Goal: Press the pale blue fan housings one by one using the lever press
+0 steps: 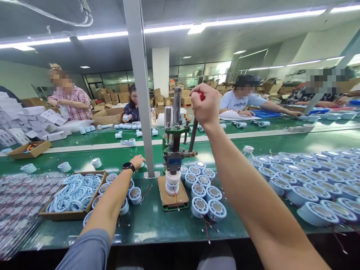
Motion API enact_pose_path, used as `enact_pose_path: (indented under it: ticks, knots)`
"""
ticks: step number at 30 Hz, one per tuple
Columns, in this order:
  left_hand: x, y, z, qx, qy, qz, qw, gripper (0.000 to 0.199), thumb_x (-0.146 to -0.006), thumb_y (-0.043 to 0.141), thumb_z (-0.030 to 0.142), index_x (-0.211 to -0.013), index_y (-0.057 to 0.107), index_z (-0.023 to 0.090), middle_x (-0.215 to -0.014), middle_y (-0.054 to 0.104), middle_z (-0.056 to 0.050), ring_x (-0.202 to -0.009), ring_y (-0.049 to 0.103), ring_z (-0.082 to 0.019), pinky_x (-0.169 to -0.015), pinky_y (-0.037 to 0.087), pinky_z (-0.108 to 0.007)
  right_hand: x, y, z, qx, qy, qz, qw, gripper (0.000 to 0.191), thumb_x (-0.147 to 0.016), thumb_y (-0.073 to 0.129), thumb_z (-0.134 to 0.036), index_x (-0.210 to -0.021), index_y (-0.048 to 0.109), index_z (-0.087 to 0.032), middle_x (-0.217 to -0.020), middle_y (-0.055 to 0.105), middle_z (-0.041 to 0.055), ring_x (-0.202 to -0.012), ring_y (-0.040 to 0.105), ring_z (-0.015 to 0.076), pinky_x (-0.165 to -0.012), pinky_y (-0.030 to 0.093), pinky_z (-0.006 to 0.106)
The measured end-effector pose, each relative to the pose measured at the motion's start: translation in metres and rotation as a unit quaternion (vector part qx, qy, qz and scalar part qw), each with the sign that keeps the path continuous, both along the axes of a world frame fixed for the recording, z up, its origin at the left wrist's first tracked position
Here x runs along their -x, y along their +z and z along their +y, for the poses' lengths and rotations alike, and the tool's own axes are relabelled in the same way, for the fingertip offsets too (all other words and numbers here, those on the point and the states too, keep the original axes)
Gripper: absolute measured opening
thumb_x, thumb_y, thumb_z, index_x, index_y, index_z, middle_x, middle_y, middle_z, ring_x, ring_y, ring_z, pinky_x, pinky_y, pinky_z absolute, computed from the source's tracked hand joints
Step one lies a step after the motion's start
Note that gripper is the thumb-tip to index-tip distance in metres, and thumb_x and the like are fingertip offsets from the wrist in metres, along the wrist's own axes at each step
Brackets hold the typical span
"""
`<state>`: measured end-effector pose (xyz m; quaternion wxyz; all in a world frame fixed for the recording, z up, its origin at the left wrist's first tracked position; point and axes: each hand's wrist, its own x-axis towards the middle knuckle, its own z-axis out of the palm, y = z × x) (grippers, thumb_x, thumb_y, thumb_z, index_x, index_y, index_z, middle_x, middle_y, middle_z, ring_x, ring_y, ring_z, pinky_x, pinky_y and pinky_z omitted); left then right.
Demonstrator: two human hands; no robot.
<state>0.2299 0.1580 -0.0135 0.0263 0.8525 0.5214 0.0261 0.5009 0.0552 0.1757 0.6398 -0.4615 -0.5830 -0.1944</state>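
Observation:
My right hand (205, 103) is wrapped round the red knob (201, 96) at the top of the press lever (193, 135). Below the green hand press (174, 150), a white and light-blue round part (172, 186) with thin wires sits on the brown base pad (165, 200), under the press head. My left hand (137, 162), with a black watch on the wrist, reaches to the far side of the near table, left of the grey post. Its fingers are at a small pale part (142, 164), mostly hidden; whether they grip it is unclear.
Round light-blue parts (216, 210) stand right of the press, with many more (317, 213) at the far right. A box of blue rings (63, 214) and wrapped parts (25, 206) lie left. The grey post (139, 82) rises beside the press. People work across the belt.

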Motion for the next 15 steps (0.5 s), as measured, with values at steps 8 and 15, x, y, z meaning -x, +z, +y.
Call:
enact_pose_path:
  ticks: [8,15]
  knots:
    - [0.008,0.032,-0.066,0.0,0.0,0.099,0.995,0.034,-0.085,0.056,0.039,-0.107,0.067,0.015,-0.101,0.068,-0.018,-0.096,0.066,-0.034,-0.081,0.049,-0.041,-0.011,-0.009,0.031,0.013,-0.04,-0.008,0.999,0.016,-0.093,0.043,-0.02,-0.085,0.055,-0.016,-0.082,0.059,0.004,-0.081,0.054,0.0139,-0.085,0.045,0.03]
    - [-0.006,0.003,-0.182,0.084,-0.13,0.154,0.976,0.041,-0.085,0.059,0.049,-0.088,0.073,0.011,-0.086,0.073,-0.022,-0.084,0.072,-0.036,-0.071,0.053,-0.04,0.019,-0.04,-0.026,0.031,-0.003,0.017,0.999,0.043,-0.093,0.048,-0.017,-0.136,0.05,-0.015,-0.14,0.049,0.0131,-0.131,0.047,0.0204,-0.108,0.039,0.036]
